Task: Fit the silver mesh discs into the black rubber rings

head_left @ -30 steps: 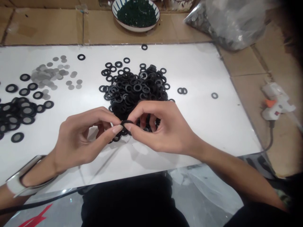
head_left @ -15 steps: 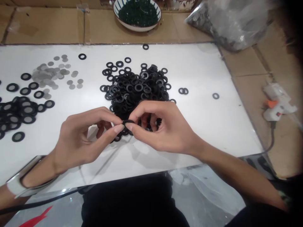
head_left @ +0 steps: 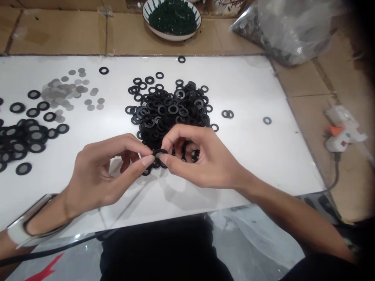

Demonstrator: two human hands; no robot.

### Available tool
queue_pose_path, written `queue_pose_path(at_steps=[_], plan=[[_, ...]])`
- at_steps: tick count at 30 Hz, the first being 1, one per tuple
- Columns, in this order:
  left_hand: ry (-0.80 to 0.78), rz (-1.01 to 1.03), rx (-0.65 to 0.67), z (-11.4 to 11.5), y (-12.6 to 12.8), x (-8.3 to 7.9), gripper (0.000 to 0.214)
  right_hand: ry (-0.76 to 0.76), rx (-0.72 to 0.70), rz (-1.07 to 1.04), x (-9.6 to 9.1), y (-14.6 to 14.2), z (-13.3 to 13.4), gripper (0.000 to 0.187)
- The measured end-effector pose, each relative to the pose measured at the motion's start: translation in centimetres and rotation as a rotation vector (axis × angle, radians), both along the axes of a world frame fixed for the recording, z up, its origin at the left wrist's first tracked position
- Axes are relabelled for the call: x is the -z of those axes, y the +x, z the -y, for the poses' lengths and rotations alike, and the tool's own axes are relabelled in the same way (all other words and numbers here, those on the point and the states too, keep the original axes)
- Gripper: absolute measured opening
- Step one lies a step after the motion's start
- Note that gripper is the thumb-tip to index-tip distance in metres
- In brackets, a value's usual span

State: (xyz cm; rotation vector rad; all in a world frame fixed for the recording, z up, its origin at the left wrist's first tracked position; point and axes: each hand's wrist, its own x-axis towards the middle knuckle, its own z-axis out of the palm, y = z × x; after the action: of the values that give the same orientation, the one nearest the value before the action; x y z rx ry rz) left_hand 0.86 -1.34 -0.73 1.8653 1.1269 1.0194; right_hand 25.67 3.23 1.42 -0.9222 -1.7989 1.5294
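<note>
Between both hands, at the near edge of a heap of black ring washers (head_left: 172, 107), a black ring washer (head_left: 159, 151) is pinched. A bit of grey shows in its middle, partly covered by fingertips. My left hand (head_left: 108, 168) grips its left side with thumb and forefinger. On its right side my right hand (head_left: 202, 156) is closed the same way, its other fingers curled over the heap. Small grey discs (head_left: 58, 91) lie scattered at the upper left. Below them is a pile of black rings with grey centres (head_left: 22, 136).
Single rings lie about the white board (head_left: 249, 156). Behind it, on cardboard, stand a bowl of dark green bits (head_left: 172, 19) and a clear plastic bag (head_left: 293, 35). A white plug adapter (head_left: 341, 130) with a cable sits at the right.
The pinched washer has tilted slightly, so more of its grey middle shows. Both hands stay nearly in place, and the whole view has shifted a little.
</note>
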Motion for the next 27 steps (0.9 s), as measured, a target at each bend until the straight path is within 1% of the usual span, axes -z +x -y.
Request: queue_pose_path(at_steps=[4,9,19,24,27], plan=[[0.0,0.003,0.008,0.16,-0.02,-0.14,0.018,-0.025,-0.012,-0.023,-0.1,0.02,-0.14,0.014],[0.005,-0.002,0.007,0.21,0.04,-0.05,0.02,-0.031,-0.01,-0.002,-0.31,-0.05,-0.15,0.014],[-0.011,-0.004,0.011,0.17,-0.04,0.1,0.018,-0.002,-0.005,0.016,-0.15,-0.07,-0.12,0.012],[-0.021,-0.029,0.004,0.22,0.47,-0.11,0.013,0.035,-0.014,0.059,-0.01,0.08,-0.01,0.012],[-0.027,-0.048,-0.007,-0.27,0.36,-0.5,0.005,0.122,0.015,0.089,0.19,0.18,-0.12,0.01]])
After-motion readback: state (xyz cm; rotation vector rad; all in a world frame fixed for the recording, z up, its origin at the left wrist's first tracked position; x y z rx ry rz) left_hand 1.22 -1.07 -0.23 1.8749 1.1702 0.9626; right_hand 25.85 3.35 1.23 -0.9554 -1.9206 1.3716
